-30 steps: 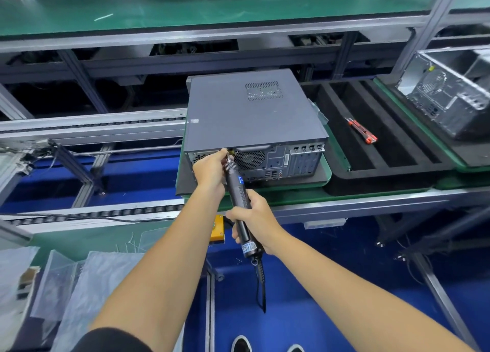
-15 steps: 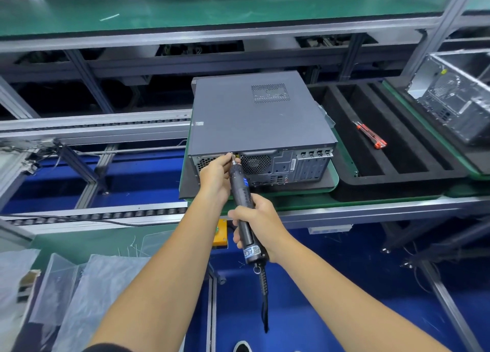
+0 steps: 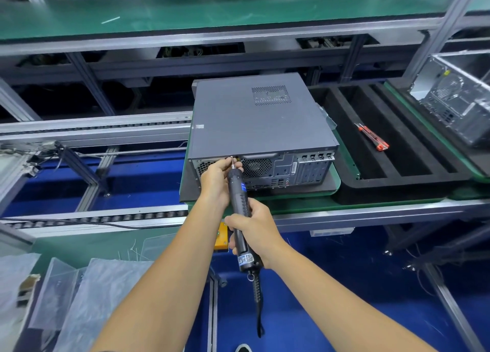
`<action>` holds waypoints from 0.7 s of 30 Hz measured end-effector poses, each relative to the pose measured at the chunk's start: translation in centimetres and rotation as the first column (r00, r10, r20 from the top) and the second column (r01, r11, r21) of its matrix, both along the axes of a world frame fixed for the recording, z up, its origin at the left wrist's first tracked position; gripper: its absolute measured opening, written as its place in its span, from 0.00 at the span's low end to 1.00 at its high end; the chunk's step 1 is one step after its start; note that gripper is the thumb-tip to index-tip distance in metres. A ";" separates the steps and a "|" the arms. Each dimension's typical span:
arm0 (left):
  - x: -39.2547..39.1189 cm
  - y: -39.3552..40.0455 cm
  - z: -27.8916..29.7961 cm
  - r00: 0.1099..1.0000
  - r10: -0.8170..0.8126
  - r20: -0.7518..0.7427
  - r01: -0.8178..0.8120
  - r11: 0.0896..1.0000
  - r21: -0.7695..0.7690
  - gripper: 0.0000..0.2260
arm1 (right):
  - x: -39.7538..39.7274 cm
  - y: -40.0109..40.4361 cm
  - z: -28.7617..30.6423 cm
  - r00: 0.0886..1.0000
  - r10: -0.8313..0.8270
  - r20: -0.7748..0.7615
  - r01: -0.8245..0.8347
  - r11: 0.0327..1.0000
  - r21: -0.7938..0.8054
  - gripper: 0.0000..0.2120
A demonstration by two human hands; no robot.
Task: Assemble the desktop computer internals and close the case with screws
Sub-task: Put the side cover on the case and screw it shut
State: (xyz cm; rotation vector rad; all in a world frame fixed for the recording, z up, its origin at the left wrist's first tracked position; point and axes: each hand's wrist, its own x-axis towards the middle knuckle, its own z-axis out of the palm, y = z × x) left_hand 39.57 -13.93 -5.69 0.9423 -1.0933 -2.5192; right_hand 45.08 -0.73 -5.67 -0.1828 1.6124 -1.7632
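Note:
A grey desktop computer case (image 3: 261, 124) lies flat on a green pallet (image 3: 336, 177), its lid on and its rear panel facing me. My right hand (image 3: 254, 232) grips the lower body of a black electric screwdriver (image 3: 240, 205), whose tip meets the top edge of the rear panel. My left hand (image 3: 216, 176) pinches the screwdriver's bit at that spot; a screw there is too small to make out.
A black foam tray (image 3: 397, 171) with a red-handled tool (image 3: 372, 137) sits right of the case. An open bare chassis (image 3: 458, 104) stands at the far right. Conveyor rails (image 3: 92, 131) run left. Plastic bags (image 3: 79, 298) lie lower left. The screwdriver's cable (image 3: 258, 306) hangs down.
The view has shifted slightly. Both hands stay at the rear panel's top edge with the screwdriver tip held there.

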 end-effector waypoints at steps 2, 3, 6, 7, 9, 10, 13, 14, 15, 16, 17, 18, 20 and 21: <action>0.0 0.0 0.0 1.000 0.002 0.004 -0.002 1.000 -0.010 0.04 | -0.2 0.1 0.0 1.000 0.001 0.000 -0.001 1.000 0.001 0.14; 0.0 0.0 -0.1 1.000 0.002 0.008 -0.002 1.000 -0.018 0.04 | -0.2 0.1 0.0 1.000 0.000 0.005 0.000 1.000 -0.005 0.14; 0.0 -0.1 -0.1 1.000 -0.003 0.023 0.004 0.999 -0.049 0.04 | -0.2 0.0 0.1 1.000 -0.002 0.029 0.003 1.000 -0.029 0.14; 0.0 -0.1 -0.1 1.000 -0.003 0.029 0.005 0.998 -0.060 0.05 | -0.1 0.0 0.1 0.999 -0.004 0.035 0.006 0.999 -0.034 0.13; 0.1 -0.1 0.0 0.999 -0.003 0.033 0.005 0.997 -0.072 0.05 | 0.0 0.0 0.1 0.999 -0.003 0.043 0.005 0.999 -0.040 0.13; 0.1 -0.1 0.1 0.999 -0.004 0.033 0.007 0.997 -0.073 0.04 | 0.0 0.1 0.2 0.999 0.000 0.047 0.002 0.999 -0.044 0.12; 0.2 0.0 0.3 0.998 0.000 0.061 0.006 0.995 -0.095 0.03 | -0.2 0.5 0.5 0.998 0.015 0.063 -0.011 0.998 -0.056 0.11; 0.2 0.0 0.3 0.998 0.004 0.068 0.004 0.994 -0.106 0.03 | -0.2 0.6 0.6 0.998 0.021 0.067 -0.017 0.998 -0.063 0.11; 0.3 0.0 0.3 0.997 0.008 0.071 0.001 0.994 -0.114 0.03 | -0.3 0.7 0.7 0.997 0.025 0.070 -0.020 0.997 -0.070 0.12; 0.3 0.0 0.3 0.997 0.011 0.075 -0.002 0.993 -0.118 0.03 | -0.3 0.8 0.8 0.997 0.029 0.070 -0.023 0.997 -0.073 0.12; 0.3 0.0 0.2 0.997 0.014 0.079 -0.004 0.993 -0.120 0.03 | -0.3 0.9 0.8 0.997 0.030 0.069 -0.025 0.997 -0.072 0.12; 0.3 0.0 0.2 0.997 0.015 0.081 -0.005 0.993 -0.121 0.03 | -0.3 0.9 0.8 0.998 0.031 0.064 -0.026 0.997 -0.066 0.13; 0.4 -0.1 0.1 0.996 0.014 0.084 -0.004 0.993 -0.121 0.03 | -0.3 1.1 0.7 0.998 0.030 0.051 -0.027 0.998 -0.051 0.13; 0.4 -0.1 0.1 0.996 0.011 0.085 -0.001 0.992 -0.126 0.03 | -0.3 1.1 0.7 0.998 0.029 0.047 -0.027 0.999 -0.047 0.13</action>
